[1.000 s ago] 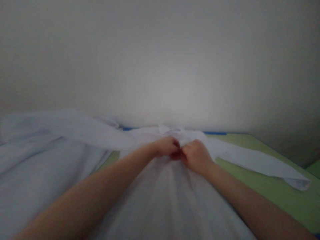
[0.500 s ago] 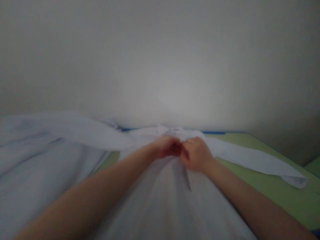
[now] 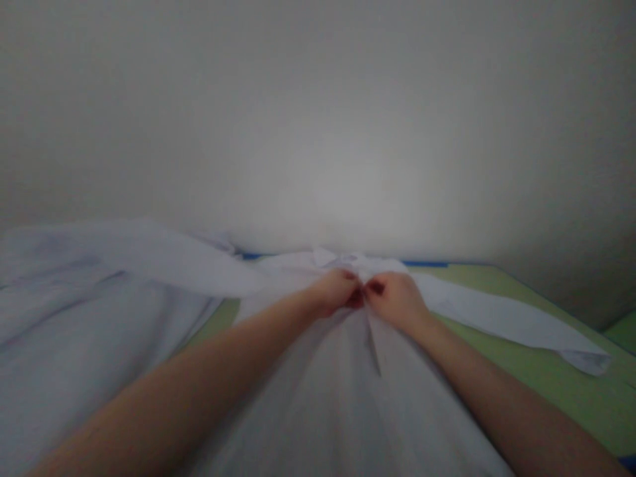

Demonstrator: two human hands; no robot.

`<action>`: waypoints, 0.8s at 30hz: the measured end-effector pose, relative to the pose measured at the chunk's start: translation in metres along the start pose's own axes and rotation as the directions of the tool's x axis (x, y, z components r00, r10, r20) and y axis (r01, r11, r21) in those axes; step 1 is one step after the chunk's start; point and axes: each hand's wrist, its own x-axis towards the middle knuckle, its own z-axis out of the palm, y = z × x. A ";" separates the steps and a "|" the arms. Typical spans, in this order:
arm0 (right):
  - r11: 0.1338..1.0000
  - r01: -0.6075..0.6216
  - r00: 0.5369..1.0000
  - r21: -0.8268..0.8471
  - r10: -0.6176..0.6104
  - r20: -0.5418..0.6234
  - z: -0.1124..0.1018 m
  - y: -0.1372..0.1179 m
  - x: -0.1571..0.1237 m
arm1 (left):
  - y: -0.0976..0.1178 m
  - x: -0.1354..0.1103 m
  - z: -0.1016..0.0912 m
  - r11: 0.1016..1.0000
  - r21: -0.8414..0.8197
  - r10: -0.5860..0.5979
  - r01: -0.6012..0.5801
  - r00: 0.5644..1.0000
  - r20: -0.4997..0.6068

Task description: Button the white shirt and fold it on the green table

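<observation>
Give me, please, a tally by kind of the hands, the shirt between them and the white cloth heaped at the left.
Hands: 2 (left hand, right hand)
White shirt: 1
White cloth heap: 1 (pieces within it cannot be told apart)
Total: 4

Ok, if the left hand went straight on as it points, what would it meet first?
Most likely the right hand: its fingertips are close by the left hand, at the shirt. Blur hides whether they touch.
</observation>
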 end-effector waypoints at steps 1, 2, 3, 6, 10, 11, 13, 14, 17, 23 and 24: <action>0.999 -0.004 1.000 -0.045 0.004 -0.013 0.000 -0.001 -0.001 | -0.003 0.003 0.001 0.999 0.049 0.007 -0.006 1.000 -0.018; 0.996 -0.004 1.000 -0.090 0.002 -0.027 0.000 -0.003 -0.002 | -0.007 0.005 0.001 0.995 0.101 0.015 -0.011 0.999 -0.035; 0.991 0.002 0.999 -0.132 -0.007 -0.042 -0.001 -0.004 -0.002 | -0.009 0.007 0.002 0.989 0.148 0.024 -0.017 0.999 -0.046; 0.975 0.066 0.995 -0.212 -0.079 -0.056 -0.001 -0.007 -0.004 | -0.014 0.009 0.002 0.970 0.242 0.031 -0.015 0.998 -0.060; 0.950 0.188 0.979 -0.251 -0.202 -0.032 0.000 -0.009 -0.004 | -0.012 0.006 0.004 0.968 0.249 0.005 0.013 0.997 -0.073; 0.943 0.215 0.973 -0.255 -0.230 -0.028 0.000 -0.009 -0.004 | -0.011 0.005 0.004 0.972 0.233 0.001 0.018 0.997 -0.082; 0.936 0.247 0.965 -0.252 -0.262 -0.024 0.001 -0.010 -0.005 | -0.010 0.006 0.004 0.981 0.193 -0.007 0.026 0.995 -0.098; 0.939 0.243 0.966 -0.245 -0.256 -0.024 0.001 -0.010 -0.005 | -0.010 0.006 0.003 0.983 0.183 -0.006 0.024 0.995 -0.098; 0.964 0.162 0.985 -0.211 -0.172 -0.032 0.000 -0.010 -0.005 | -0.012 0.011 -0.003 0.974 0.227 0.030 -0.013 0.997 -0.072; 0.984 0.046 0.998 -0.170 -0.053 -0.040 0.000 -0.005 -0.002 | -0.015 0.014 -0.007 0.945 0.321 0.070 -0.055 0.997 -0.037; 0.982 0.047 0.998 -0.181 -0.054 -0.030 0.001 -0.004 -0.002 | -0.015 0.014 -0.006 0.947 0.318 0.062 -0.044 0.997 -0.046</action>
